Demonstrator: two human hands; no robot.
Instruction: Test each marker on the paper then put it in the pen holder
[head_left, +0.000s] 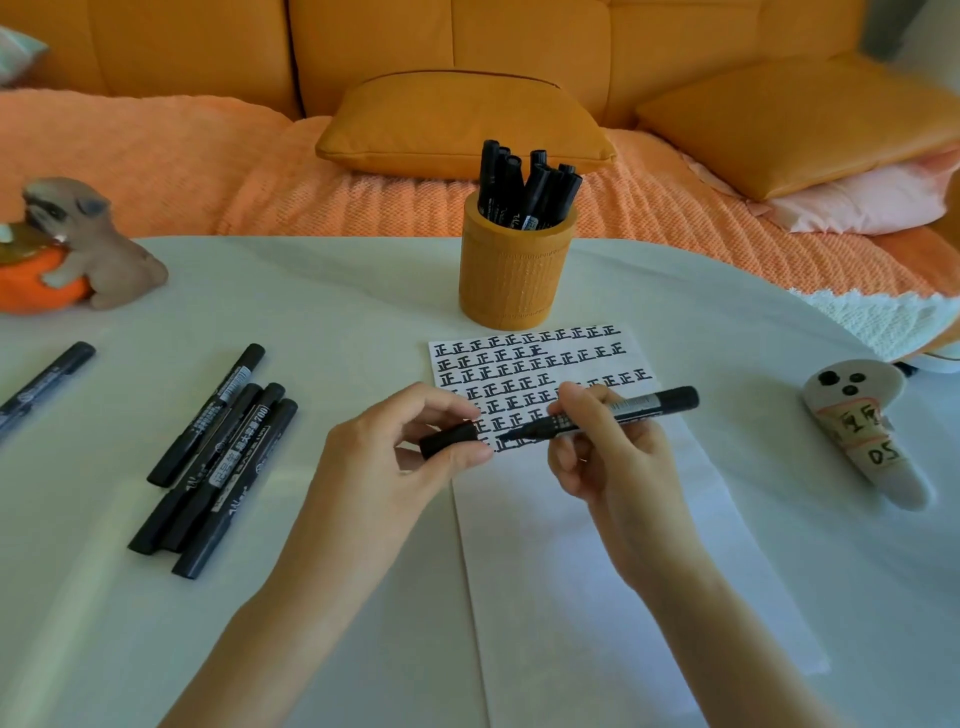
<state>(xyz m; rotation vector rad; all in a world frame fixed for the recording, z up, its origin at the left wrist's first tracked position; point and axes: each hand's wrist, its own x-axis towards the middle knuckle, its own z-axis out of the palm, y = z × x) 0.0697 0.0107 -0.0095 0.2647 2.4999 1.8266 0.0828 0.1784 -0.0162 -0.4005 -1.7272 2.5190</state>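
Note:
My right hand (605, 441) grips an uncapped black marker (636, 405), its tip pointing left just above the white paper (571, 519). Its black cap (449, 439) is pinched in my left hand (395, 452), a short gap from the tip. Rows of black test characters fill the paper's top part. Behind the paper stands the orange pen holder (511, 280) with several black markers (524, 192) upright in it. Several more capped black markers (218, 457) lie on the white table to the left, and one (47, 382) lies at the far left edge.
A dog figurine on an orange base (78, 249) stands at the table's left back. On the right lies a white ghost-shaped object (862, 431) with labels. An orange sofa with cushions (462, 124) runs behind the table's far edge.

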